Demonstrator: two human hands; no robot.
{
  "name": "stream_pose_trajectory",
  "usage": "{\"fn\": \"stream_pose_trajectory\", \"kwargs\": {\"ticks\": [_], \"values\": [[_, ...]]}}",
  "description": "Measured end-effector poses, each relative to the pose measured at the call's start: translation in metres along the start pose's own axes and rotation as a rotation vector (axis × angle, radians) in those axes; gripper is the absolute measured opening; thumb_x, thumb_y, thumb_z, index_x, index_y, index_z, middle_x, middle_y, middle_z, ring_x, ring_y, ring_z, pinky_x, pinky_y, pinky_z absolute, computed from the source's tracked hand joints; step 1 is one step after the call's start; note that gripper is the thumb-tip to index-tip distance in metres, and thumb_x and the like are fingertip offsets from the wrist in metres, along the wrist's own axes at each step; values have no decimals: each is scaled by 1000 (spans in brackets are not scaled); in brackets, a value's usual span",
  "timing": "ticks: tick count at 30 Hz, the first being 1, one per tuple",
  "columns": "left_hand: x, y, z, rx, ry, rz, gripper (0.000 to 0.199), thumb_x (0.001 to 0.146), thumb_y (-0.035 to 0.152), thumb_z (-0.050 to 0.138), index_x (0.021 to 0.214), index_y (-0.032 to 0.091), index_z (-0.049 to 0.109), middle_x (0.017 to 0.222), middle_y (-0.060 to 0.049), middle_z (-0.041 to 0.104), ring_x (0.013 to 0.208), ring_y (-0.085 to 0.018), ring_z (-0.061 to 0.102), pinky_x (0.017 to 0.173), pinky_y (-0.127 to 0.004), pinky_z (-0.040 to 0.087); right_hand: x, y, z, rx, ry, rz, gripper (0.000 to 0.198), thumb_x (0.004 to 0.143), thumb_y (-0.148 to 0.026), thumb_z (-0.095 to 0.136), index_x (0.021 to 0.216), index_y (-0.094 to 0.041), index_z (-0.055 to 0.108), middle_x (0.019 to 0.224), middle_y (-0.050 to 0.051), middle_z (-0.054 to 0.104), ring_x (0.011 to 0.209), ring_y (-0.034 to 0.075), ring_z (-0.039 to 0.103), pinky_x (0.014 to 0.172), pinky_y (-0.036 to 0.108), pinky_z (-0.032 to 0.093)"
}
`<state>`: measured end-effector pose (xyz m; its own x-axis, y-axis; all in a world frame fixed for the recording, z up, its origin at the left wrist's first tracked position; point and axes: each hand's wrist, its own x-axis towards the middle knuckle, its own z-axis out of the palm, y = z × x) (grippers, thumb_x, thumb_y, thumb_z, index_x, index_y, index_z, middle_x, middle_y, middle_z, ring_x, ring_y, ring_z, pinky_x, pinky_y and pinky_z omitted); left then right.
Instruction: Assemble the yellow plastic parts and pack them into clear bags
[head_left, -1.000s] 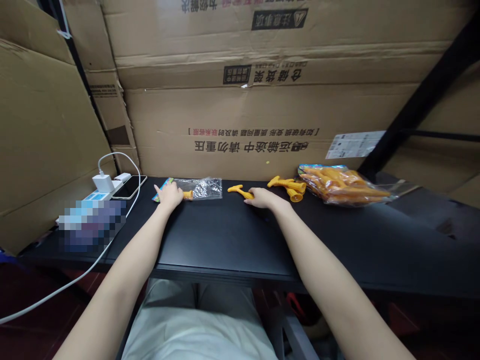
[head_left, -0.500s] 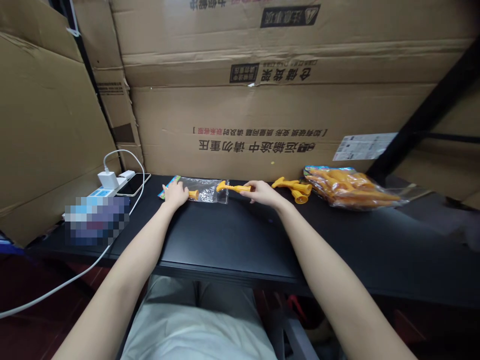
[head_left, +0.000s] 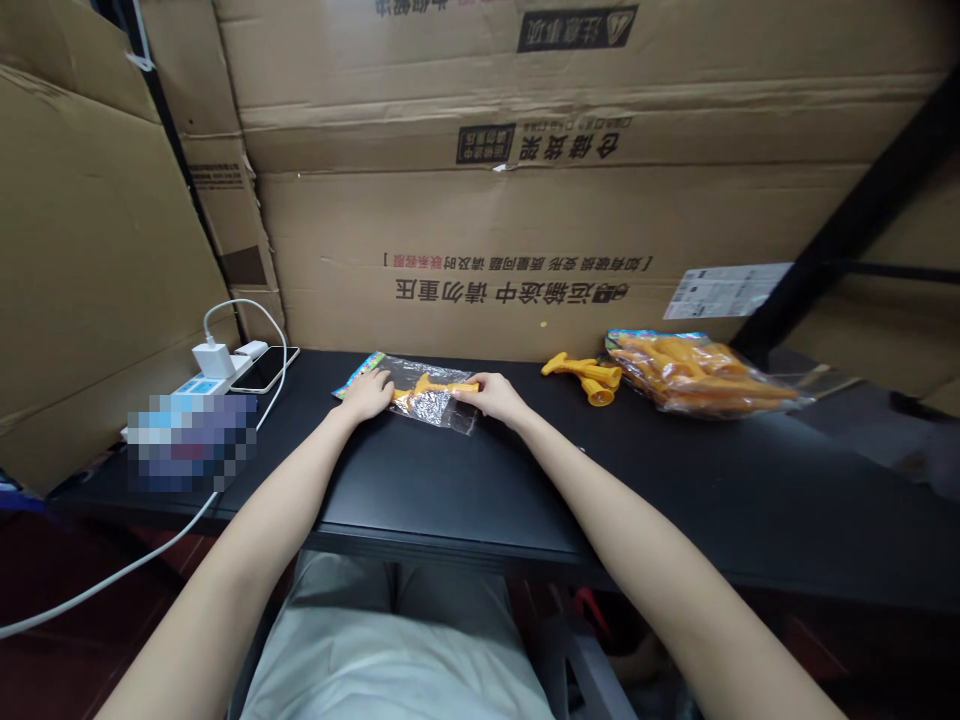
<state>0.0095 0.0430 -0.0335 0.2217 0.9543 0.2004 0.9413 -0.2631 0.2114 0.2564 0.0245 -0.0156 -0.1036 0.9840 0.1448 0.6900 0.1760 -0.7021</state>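
Note:
My left hand (head_left: 367,394) holds down the header end of a clear plastic bag (head_left: 450,415), its fingers curled over it. A bright printed card (head_left: 362,371) shows behind those fingers. Partly covered by the same hand, another orange piece lies at the bag. My right hand (head_left: 499,397) pinches the handle end of an orange plastic toy hammer (head_left: 442,387). The hammer's head points left and lies over or inside the bag; which of these I cannot tell. To the right, a few loose orange toy pieces (head_left: 585,376) rest on the black table.
A filled bag of orange toys (head_left: 690,375) lies at the right back. On the left are a power strip (head_left: 201,386) with a white charger (head_left: 214,359), a phone (head_left: 265,369) and a white cable (head_left: 172,540). A cardboard wall (head_left: 450,220) stands behind the table (head_left: 450,490).
My right hand has moved left with the toy hammer, bringing it over the bag. My left hand and the bag have shifted slightly right, and the bag now lies more tilted.

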Motion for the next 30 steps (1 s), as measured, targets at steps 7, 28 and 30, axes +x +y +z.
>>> {"fn": "stream_pose_trajectory", "kwargs": {"ticks": [7,28,30], "values": [[1,1,-2,-65,-33,16,53,88,31,31,132,9,47,142,-12,45,132,-21,41,108,-33,33,3,4,-9,-60,87,52,27,67,-35,70,81,-12,69,65,3,63,53,11,53,50,22,39],[-10,20,-9,-238,-99,214,52,80,27,41,132,20,47,138,-3,51,126,-20,47,107,-32,35,6,-1,27,65,16,-258,34,70,-17,69,104,-16,68,107,10,70,98,25,65,89,35,49],[-10,22,-7,-226,-95,212,55,81,27,40,135,20,44,143,-2,46,131,-20,42,110,-32,31,8,-1,33,41,60,-231,32,70,-17,70,102,-14,68,107,12,69,101,27,64,92,39,47]]}}
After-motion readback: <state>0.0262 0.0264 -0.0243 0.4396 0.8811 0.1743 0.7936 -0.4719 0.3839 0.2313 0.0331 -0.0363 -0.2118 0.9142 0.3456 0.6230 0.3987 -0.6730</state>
